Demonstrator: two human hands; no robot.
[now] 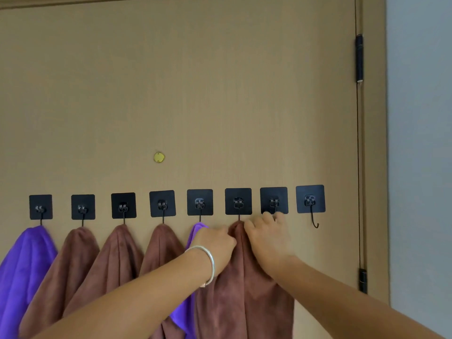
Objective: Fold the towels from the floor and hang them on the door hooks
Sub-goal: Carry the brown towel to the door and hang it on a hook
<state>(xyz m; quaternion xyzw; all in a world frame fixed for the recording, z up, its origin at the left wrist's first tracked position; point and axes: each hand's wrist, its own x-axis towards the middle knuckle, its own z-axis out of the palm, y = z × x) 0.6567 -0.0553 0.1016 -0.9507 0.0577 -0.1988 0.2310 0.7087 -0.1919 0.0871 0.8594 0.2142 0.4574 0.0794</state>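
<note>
Hanging the soft brown cloth towel (244,277) on the sixth black square stick-on hook (238,201) from the door's left edge is the step you are on. Your left hand (215,243), with the thin silver bangle (208,263) on its wrist, has its fingers curled round the towel's top, just under the hook. Your right hand (266,237) rests on the towel's other side, fingers bent over the cloth near the seventh black hook (274,200); you cannot quite see if it pinches or just presses.

The flat tan wooden door (195,94) carries eight hooks in a row. Five towels hang already toward the left edge, such as the bright purple fuzzy towel (24,260) at the far left. The last thin black wire hook (310,199), nearest the hinge edge, is bare.

To do this well, you should bunch the cloth at the top and make sure the wire tip goes under it. Let go slowly, one hand first. The towel looks heavy and floppy, so it may slide off. These hooks look stuck on, so don't tug down hard.
</note>
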